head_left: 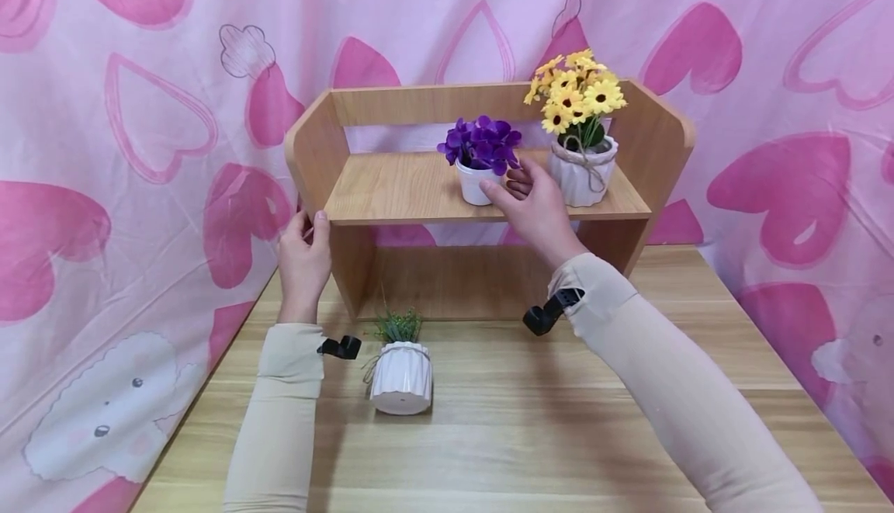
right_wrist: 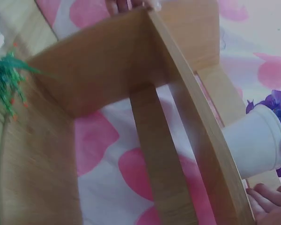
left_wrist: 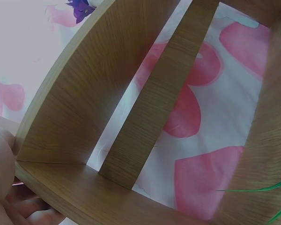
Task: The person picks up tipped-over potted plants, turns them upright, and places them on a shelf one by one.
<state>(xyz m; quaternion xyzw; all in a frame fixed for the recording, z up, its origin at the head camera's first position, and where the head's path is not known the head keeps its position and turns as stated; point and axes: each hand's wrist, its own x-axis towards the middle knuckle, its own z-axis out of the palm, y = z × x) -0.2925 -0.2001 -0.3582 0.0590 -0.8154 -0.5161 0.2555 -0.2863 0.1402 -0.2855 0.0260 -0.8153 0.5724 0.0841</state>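
Observation:
A two-tier wooden desk shelf [head_left: 391, 179] stands at the back of the table. My left hand [head_left: 305, 265] holds its left side panel at the front edge; in the left wrist view the fingers [left_wrist: 35, 208] lie along the outside. On the upper board sits a white pot with purple flowers [head_left: 482, 148]. My right hand [head_left: 538, 206] is at that pot's right side, its thumb across the pot's edge. In the right wrist view its loosely bent fingers [right_wrist: 267, 201] appear beside the white pot [right_wrist: 255, 140], with a small gap between.
Yellow flowers in a white ribbed pot [head_left: 583, 168] stand on the upper board's right end, close to my right hand. A white pot with a green plant [head_left: 401, 373] lies tipped on the table [head_left: 503, 435] before the shelf. Pink heart-patterned cloth [head_left: 168, 125] hangs behind.

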